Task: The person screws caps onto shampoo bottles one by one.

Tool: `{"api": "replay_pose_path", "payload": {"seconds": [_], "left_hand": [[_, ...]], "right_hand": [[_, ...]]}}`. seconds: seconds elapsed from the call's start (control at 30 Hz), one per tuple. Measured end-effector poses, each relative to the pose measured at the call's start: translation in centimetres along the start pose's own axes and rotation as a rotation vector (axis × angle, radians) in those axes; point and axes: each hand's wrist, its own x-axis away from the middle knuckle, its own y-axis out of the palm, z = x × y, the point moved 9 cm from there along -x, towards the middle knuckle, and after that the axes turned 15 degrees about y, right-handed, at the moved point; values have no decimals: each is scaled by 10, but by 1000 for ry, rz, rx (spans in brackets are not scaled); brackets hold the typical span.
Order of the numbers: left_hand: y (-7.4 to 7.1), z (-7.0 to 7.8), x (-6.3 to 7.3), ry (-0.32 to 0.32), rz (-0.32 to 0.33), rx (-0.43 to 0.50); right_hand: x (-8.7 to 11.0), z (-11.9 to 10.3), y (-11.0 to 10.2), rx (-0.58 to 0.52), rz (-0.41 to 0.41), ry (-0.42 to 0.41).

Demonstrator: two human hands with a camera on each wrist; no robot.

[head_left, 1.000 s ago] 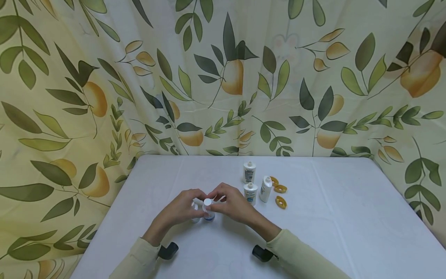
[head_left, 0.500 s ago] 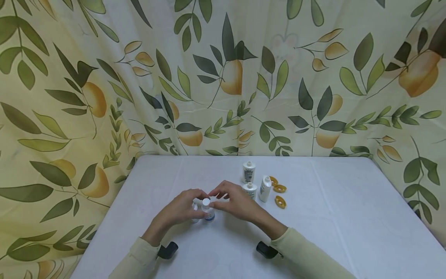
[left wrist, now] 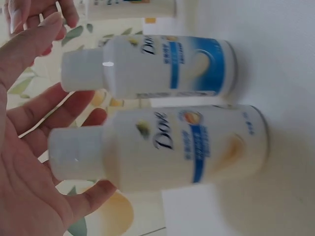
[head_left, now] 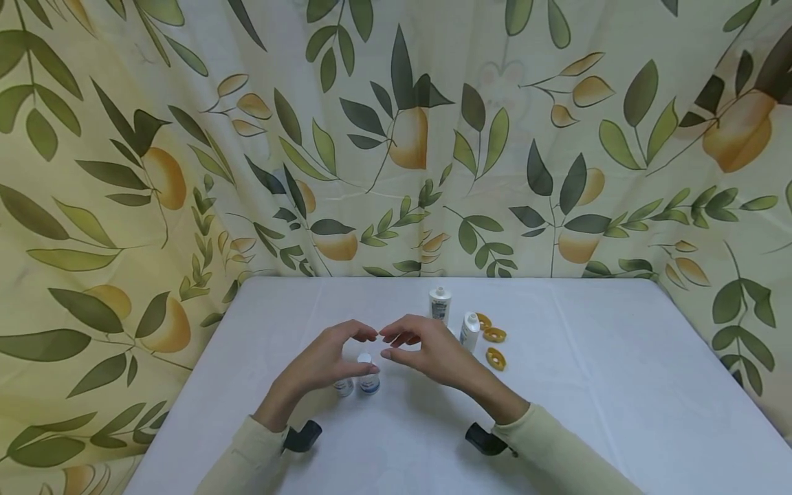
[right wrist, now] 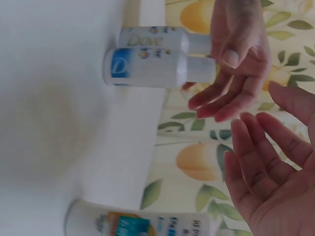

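Observation:
Two small white Dove bottles with white caps stand upright side by side on the table. One bottle with a blue-patterned label is on the right; the paler-labelled bottle is on the left. My left hand is spread around the bottle tops, its thumb in front of the right bottle in the head view; whether a finger touches a bottle I cannot tell. Opposite it, my right hand hovers with loosely bent fingers and holds nothing. In the right wrist view, a gap separates the right hand from the bottles.
Behind and beside my right hand stand a white bottle with dark print and another white bottle. Several yellow-brown rings lie to their right. A white cloth covers the table; a leaf-and-fruit curtain hangs behind.
My right hand has drawn away from the blue-labelled bottle's cap, to the right, and now hides a bottle behind it. My left hand's fingers have risen and spread from the bottles.

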Motion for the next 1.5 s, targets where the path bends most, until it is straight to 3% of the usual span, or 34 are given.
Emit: {"api": "replay_pose_path", "payload": {"seconds": [0.3,0.73,1.1,1.5], "left_hand": [[-2,19,-15,104,46,-28],[7,36,-38,159,109,-29],[11,43,-52,115,177,-8],[24,42,-62,98,191,32]], "right_hand": [[14,-10,-31,15,76,-24],[29,-4,-66,32,154,-32],[35,8,-89,55,194,-13],[41,22,-109,75,240,47]]}}
